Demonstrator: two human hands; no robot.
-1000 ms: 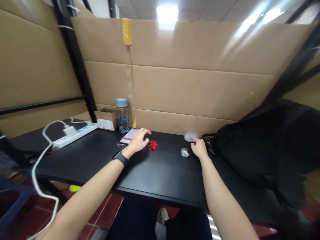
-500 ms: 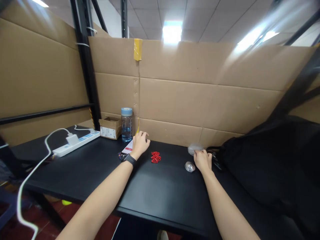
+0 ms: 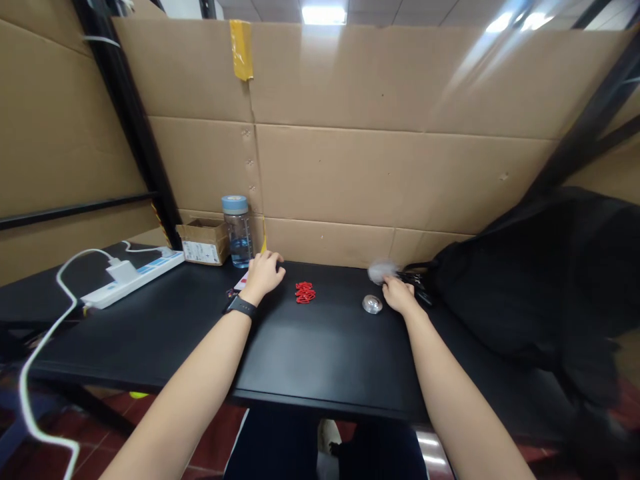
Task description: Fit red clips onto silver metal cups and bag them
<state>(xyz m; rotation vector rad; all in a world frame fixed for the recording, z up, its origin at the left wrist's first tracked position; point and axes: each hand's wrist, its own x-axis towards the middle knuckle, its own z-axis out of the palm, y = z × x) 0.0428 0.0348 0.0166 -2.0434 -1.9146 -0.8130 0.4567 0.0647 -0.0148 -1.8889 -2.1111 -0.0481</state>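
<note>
My left hand (image 3: 265, 273) rests at the back left of the black table, fingers loosely bent and apart, with nothing seen in them. Partly under its wrist lies a flat white-and-red thing (image 3: 242, 281). My right hand (image 3: 399, 294) has its fingertips pinched at the edge of a clear round plastic piece (image 3: 383, 271), which is blurred. Just left of that hand, a clear plastic dome (image 3: 372, 305) lies on the table. Between the hands sits a small pile of red loops (image 3: 305, 293), apart from both.
A water bottle (image 3: 237, 232) and an open cardboard box (image 3: 204, 241) stand at the back left. A white power strip (image 3: 133, 280) with a cable lies farther left. A black bag (image 3: 530, 273) fills the right side. Cardboard (image 3: 330, 173) walls the back.
The view has tilted downward, so everything sits higher in the picture. My hands keep nearly the same places on the table, the right still at the clear round piece.
</note>
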